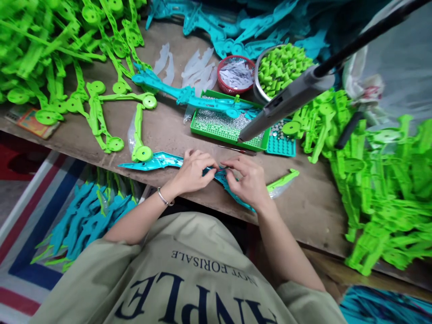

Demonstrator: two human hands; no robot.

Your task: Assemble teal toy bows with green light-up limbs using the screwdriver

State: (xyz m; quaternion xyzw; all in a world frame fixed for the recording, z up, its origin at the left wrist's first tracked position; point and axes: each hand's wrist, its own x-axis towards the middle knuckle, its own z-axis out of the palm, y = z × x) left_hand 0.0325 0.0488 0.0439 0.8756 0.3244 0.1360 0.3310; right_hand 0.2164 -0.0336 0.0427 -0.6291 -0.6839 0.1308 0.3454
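In front of a green tray (208, 130), the left hand (196, 169) and right hand (245, 178) curl half-closed over a blue plastic piece (153, 162). Whether either grips it cannot be told.

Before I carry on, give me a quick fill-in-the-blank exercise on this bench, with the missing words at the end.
1. Of blue and green, the colour of the long part under the left hand and right hand is ____.
2. A silver bracelet circles the person's ____ wrist.
3. The basket that holds pale strips is coloured ____.
4. The small pieces heaped in the metal bowl are coloured ____.

Missing words: blue; left; red; green.
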